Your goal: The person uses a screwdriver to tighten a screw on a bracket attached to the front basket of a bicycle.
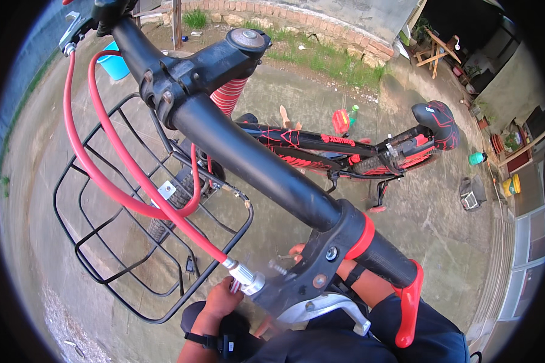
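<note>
Silver ribbed-metal cable barrel (246, 279) seemed mid-adjustment, next needing careful turning; I couldn't tell what my left fingers (226, 291) or right fingers (297, 249) grasped.

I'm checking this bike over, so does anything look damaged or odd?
The brown bolt on the brake mount looks rusty next to the silver bolt above it. The basket has a tan patch on its right-hand corner, so its black coating may be worn; I can't tell for sure. No spill stands out.
</note>
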`<state>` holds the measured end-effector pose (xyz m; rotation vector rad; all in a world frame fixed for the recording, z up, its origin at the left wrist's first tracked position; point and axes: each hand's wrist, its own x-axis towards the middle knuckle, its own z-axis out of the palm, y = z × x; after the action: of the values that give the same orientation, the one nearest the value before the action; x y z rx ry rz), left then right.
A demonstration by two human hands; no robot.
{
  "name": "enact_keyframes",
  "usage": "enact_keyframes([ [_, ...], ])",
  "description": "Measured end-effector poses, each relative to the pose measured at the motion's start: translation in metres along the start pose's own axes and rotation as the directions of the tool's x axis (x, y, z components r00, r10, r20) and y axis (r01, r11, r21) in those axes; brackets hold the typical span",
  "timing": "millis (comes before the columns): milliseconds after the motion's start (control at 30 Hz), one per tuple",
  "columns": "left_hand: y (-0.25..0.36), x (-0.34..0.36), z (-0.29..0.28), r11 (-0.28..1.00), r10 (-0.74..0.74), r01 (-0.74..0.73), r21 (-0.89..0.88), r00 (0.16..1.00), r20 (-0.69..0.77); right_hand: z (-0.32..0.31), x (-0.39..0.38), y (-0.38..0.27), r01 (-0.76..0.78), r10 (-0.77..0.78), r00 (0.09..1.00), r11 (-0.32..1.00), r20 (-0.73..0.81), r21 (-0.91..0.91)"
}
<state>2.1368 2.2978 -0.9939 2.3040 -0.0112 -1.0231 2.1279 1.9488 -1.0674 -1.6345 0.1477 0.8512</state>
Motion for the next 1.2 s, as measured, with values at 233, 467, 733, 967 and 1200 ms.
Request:
enact_keyframes([
  [233, -0.050, 0.025, 0.034, 0.994, 0.110, -0.110, -0.029, 0.994, 0.009, 0.009, 0.006, -0.019, 0.089, -0.097, 0.995, 0.983, -0.040, -0.159],
  [467, -0.009, -0.008, 0.010, 0.993, 0.063, -0.064, 0.102, 0.998, 0.014, 0.034, -0.015, -0.056, 0.152, -0.192, 0.980, 0.905, -0.062, -0.397],
  [733, 0.006, -0.020, 0.008, 0.990, 0.140, -0.137, 0.047, 0.987, -0.082, 0.041, -0.015, -0.065, -0.071, 0.045, 0.996, 0.908, -0.072, -0.413],
  [967, -0.008, -0.036, 0.007, 0.988, 0.154, -0.150, 0.040, 0.980, -0.125, 0.047, -0.007, -0.064, -0.068, 0.046, 0.995, 0.956, -0.085, -0.285],
  [1200, -0.020, -0.044, 0.009, 0.989, 0.144, -0.148, 0.002, 0.954, -0.263, 0.045, -0.019, -0.077, -0.009, -0.005, 0.975, 0.998, -0.220, -0.061],
])
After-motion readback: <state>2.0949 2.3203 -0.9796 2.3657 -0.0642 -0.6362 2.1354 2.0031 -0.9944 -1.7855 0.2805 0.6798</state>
